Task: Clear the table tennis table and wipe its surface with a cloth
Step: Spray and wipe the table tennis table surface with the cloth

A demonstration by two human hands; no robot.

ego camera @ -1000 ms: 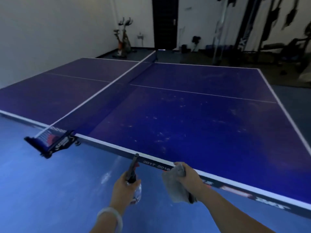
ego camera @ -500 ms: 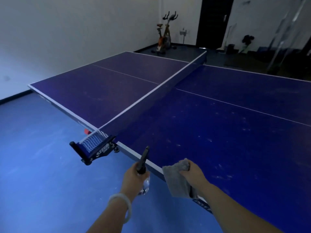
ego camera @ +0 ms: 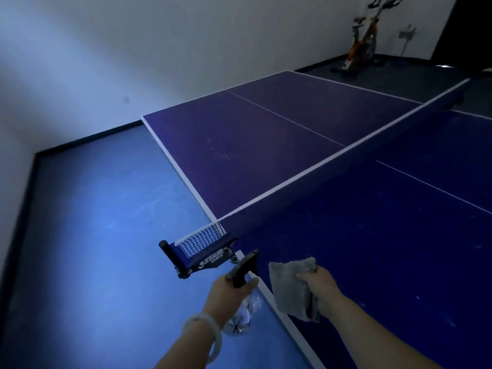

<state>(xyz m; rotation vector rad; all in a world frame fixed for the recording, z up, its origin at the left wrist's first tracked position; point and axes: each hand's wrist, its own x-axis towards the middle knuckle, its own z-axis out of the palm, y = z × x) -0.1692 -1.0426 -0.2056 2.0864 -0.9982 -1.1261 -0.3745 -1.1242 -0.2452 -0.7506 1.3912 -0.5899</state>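
Note:
The blue table tennis table (ego camera: 266,145) fills the middle and right of the view, its surface dotted with pale specks. Its net (ego camera: 332,155) runs from the near post (ego camera: 202,249) to the far right. My left hand (ego camera: 226,294) grips a clear spray bottle (ego camera: 241,310) with a black trigger head, held beside the table's near edge, just in front of the net post. My right hand (ego camera: 319,286) holds a grey cloth (ego camera: 292,286) that hangs over the table's near edge.
Blue floor (ego camera: 106,235) lies to the left of the table, bounded by a white wall (ego camera: 106,62) with a dark skirting. An exercise bike (ego camera: 362,35) stands at the far end of the room. The net post clamp juts out past the table's side.
The view has swung left along the table, bringing the net post close in front of my hands. Both hands keep their hold on the bottle and the cloth.

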